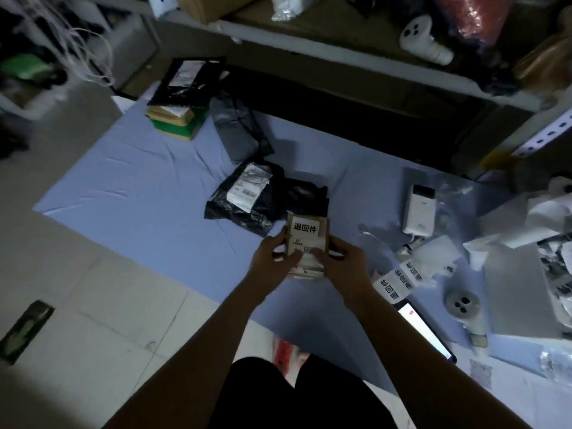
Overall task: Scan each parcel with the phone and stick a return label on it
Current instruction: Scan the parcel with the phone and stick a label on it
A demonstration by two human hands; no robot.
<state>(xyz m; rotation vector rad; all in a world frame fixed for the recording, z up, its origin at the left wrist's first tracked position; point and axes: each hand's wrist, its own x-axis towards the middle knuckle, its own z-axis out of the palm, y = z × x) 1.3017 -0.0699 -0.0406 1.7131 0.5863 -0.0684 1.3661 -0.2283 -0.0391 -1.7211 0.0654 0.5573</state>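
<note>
A small brown parcel (306, 239) with a white return label on its top is held above the blue sheet (139, 187). My left hand (274, 258) grips its left side and my right hand (339, 261) grips its right side, thumbs on the face. A strip of return labels (399, 278) lies to the right. The phone (424, 329) lies lit on the sheet at the lower right. A black bag parcel (244, 196) with a white shipping label lies just beyond my hands.
A stack of parcels (179, 119) topped by a black bag stands at the far left of the sheet, a grey bag (238, 131) beside it. A white power bank (419, 209), crumpled paper and a white device (464, 308) lie right. Shelving runs along the back.
</note>
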